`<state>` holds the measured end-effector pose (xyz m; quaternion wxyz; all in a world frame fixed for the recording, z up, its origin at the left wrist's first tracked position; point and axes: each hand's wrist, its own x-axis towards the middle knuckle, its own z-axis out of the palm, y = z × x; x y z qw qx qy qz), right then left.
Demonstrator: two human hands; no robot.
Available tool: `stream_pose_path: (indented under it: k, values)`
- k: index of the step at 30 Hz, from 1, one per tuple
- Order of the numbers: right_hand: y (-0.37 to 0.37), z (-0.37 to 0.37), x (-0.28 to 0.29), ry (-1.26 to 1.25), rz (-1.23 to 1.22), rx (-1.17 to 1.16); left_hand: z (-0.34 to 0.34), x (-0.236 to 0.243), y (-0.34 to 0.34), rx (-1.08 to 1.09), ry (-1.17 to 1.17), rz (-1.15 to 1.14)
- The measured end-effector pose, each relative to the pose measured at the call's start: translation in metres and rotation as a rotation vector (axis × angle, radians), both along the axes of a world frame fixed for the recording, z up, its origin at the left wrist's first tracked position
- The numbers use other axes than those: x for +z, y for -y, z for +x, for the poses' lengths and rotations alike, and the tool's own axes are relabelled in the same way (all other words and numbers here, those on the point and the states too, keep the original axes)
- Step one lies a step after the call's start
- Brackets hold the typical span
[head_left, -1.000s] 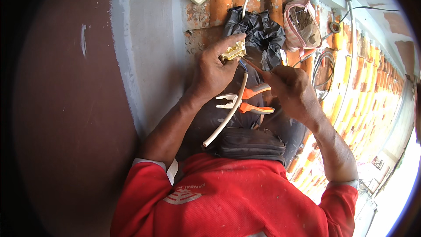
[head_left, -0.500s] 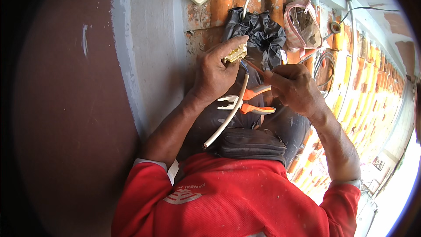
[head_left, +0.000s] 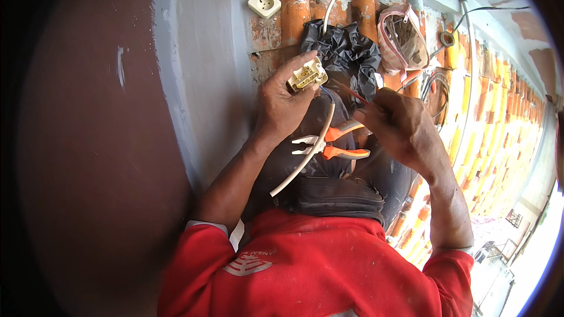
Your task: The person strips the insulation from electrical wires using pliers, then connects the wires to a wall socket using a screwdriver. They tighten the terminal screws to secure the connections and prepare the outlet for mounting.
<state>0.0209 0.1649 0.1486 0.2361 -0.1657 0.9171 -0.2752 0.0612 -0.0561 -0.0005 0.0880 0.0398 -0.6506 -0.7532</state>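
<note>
Hands have hardly moved in our head view since a moment ago: left hand (head_left: 282,105) still pinches the cream socket insert (head_left: 306,75) above our lap, right hand (head_left: 395,124) pinches a thin wire (head_left: 351,92) toward it, so wiring continues.

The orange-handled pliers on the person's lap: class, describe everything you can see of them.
The pliers have bright orange grips, plastic by the look, and pale metal jaws that stand open, pointing toward the person's left. They lie flat on the dark trousers, in neither hand, just below the left hand and beside the right hand. A white cable crosses over them near the pivot.
</note>
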Motion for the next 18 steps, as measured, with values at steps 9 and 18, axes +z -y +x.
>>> stream_pose_path:
  k: [9,18]
  values:
    - [0.024,0.014,-0.059,0.273,-0.720,-0.498,-0.015,0.038,0.001,-0.055,0.039,0.178]
    - [0.015,-0.002,-0.040,0.112,-0.703,-0.311,-0.020,0.067,0.025,-0.313,0.049,0.071]
